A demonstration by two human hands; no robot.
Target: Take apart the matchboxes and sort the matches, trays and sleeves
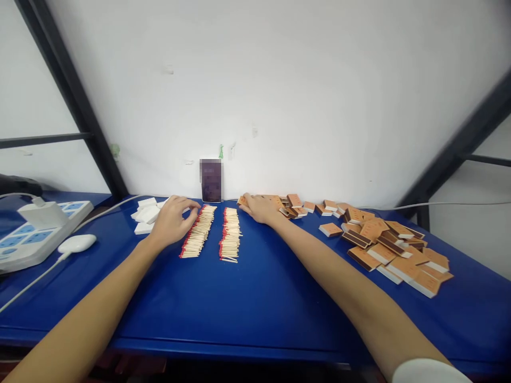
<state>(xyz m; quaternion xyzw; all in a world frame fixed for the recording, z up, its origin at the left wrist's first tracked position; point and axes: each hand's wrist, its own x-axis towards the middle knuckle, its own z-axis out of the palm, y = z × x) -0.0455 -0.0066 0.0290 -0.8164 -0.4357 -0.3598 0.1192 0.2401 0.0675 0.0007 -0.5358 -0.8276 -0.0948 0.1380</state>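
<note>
My left hand [174, 218] rests at the far end of the left row of red-tipped matches [197, 234]. Its thumb and fingers curve apart, with the fingertips close beside the match heads; I see nothing held between them. A second row of matches [230, 236] lies to the right of the first. Near the wall, my right hand [260, 208] has its fingers closed over an orange matchbox sleeve [241, 200]. More orange sleeves [275, 200] sit just behind that hand, partly hidden by it. White matchbox trays [147, 214] are heaped behind my left hand.
A large pile of orange matchboxes [393, 247] spreads over the right of the blue table [239, 308]. A dark phone-like object [211, 181] leans against the wall. On the left are a power strip [40, 239], a white charging puck [77, 243] and cables.
</note>
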